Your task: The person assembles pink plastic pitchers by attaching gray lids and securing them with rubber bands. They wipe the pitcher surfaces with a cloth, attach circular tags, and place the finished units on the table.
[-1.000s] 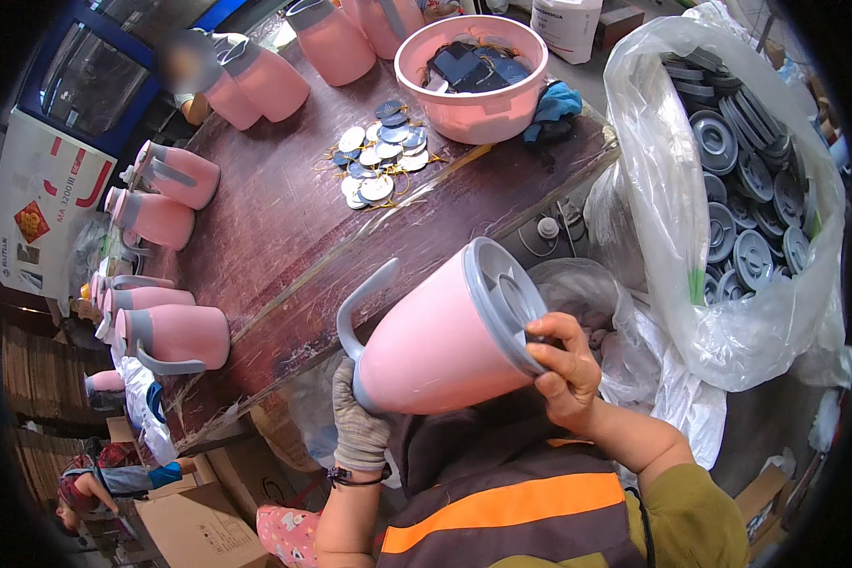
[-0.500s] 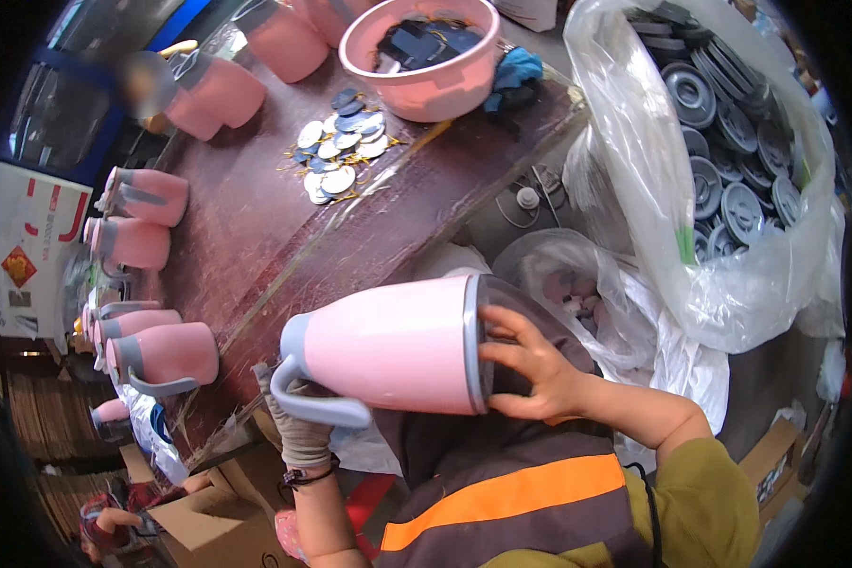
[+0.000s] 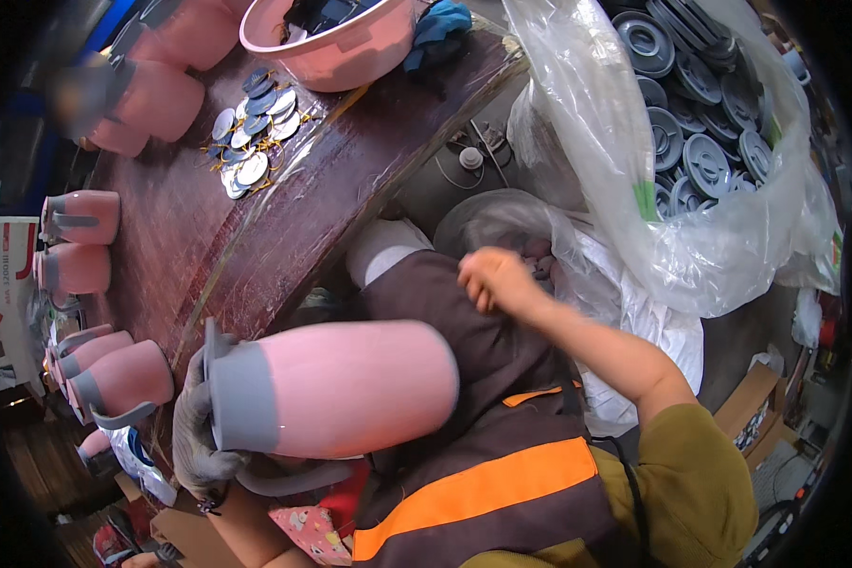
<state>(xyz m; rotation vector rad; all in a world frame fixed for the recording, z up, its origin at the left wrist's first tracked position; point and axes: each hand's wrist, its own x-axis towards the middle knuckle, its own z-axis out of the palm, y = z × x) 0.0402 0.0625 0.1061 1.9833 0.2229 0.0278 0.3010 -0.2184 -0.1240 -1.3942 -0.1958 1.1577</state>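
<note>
A pink thermos jug [image 3: 355, 388] with a grey collar lies sideways over my lap, its round base toward the right. My left hand [image 3: 199, 431], in a pale work glove, is closed around the grey collar end. The jug's curved grey handle [image 3: 293, 481] hangs below the body. Bare and slightly blurred, my right hand [image 3: 502, 282] is apart from the jug, beside a clear bag-lined bin [image 3: 464, 216] with small pinkish pieces in it. Its fingers are curled in; whether anything is between them is hidden.
Several pink jugs [image 3: 128, 379] stand along the table's left side. Round discs [image 3: 253, 168] with yellow ties lie on the dark red table [image 3: 161, 256], near a pink basin [image 3: 331, 52] and a blue cloth [image 3: 437, 33]. At the right, a large clear bag [image 3: 719, 270] holds grey lids [image 3: 706, 166].
My right hand has left the jug's base and moved up toward the lined bin, its fingers now curled. The jug has shifted left and lower, its handle turned downward. The view has swung right.
</note>
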